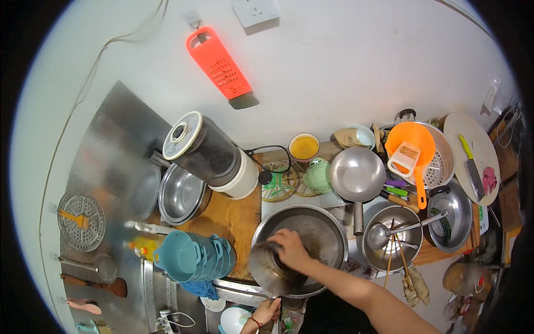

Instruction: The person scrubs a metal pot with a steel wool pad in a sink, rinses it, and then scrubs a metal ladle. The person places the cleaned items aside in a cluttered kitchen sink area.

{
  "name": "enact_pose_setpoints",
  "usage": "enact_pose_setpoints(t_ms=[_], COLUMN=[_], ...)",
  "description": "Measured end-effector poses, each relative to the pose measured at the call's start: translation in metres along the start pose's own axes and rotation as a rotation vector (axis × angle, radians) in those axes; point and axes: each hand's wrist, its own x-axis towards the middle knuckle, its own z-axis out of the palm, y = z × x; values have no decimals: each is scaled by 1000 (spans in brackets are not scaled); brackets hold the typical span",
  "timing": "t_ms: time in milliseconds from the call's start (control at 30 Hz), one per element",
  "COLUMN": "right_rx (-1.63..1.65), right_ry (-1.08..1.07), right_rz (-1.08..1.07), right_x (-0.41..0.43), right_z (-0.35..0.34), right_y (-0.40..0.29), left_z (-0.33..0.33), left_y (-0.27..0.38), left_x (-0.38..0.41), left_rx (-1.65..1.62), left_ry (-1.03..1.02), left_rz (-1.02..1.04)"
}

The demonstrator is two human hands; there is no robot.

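Observation:
My left hand (267,312) grips the handle of a metal wok (265,271) near the bottom of the view. The wok is tilted, its bowl resting over the left side of a wide stainless steel basin (343,250). Murky brownish liquid (317,242) lies in the basin. Inside the wok, my right hand (291,251) is curled around a small dark scrubber, mostly hidden by the fingers and blurred. My right forearm crosses the front rim of the basin.
Stacked blue colanders (179,256) stand to the left. Behind are a white-based blender-like appliance (233,175), a green pot (320,175) and a metal saucepan (358,173). Right are a pot with a ladle (377,236), an orange strainer (411,135) and a knife (474,177) on a round board (454,129).

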Motion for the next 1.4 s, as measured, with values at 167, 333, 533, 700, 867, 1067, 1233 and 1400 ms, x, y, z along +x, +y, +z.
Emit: enact_pose_setpoints(t_ms=[167,333,533,700,867,1067,1233,1400], right_rx=[-95,-31,-182,-104,-260,-127,-343,-458], right_ry=[-90,-195,-205,-218,-169,-193,-124,-188], right_rz=[91,-150,126,-159,174,-79,230,609], right_x=[-31,-28,0,-20,10,-9,-10,-46], right_z=[-10,-6,-11,2,-13,-6,-25,-20], right_y=[17,-42,39,-39,44,-21,67,90], left_z=[2,8,-2,-4,-1,-5,-7,-7], left_y=[-4,-1,-10,-17,-6,-18,-15,11], left_x=[-5,-7,5,8,7,19,15,3], left_rx=[-91,-82,4,17,75,186,84,481], left_ry=[-39,74,20,64,77,171,133,218], left_rz=[-34,-30,57,83,136,150,102,149])
